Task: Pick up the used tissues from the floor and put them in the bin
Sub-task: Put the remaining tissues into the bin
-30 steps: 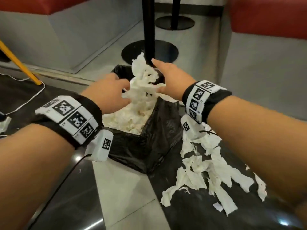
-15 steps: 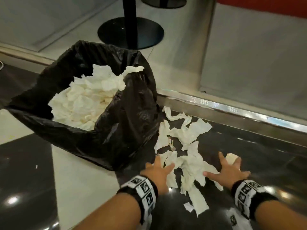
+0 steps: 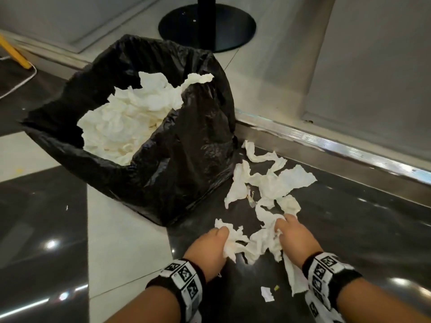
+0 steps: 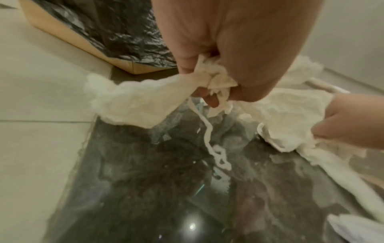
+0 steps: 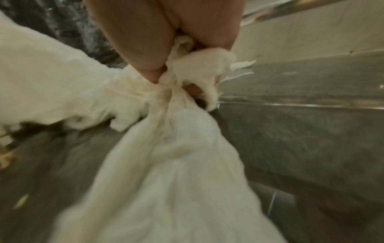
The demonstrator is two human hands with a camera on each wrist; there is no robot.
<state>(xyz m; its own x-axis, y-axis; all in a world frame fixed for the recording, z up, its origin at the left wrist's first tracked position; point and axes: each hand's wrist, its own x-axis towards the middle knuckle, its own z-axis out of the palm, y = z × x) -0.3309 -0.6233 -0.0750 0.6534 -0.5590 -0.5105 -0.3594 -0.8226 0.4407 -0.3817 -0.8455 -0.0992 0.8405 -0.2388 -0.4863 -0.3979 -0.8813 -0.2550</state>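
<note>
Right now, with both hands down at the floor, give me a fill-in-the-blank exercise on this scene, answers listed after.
1. The bin is lined with a ____ plastic bag.
2. The left hand and right hand each grip crumpled ____.
3. The loose tissues on the floor lie to the ____ of the bin.
4. The heap of tissues in the bin is ____ in colour.

Missing words: black; tissues; right; white

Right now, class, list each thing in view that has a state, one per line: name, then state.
Bin: open, nearly full of tissues.
Floor tissues: loose, beside the bin.
Left hand: gripping a tissue bunch.
Right hand: gripping a tissue bunch.
Scrap: lying apart on the floor.
</note>
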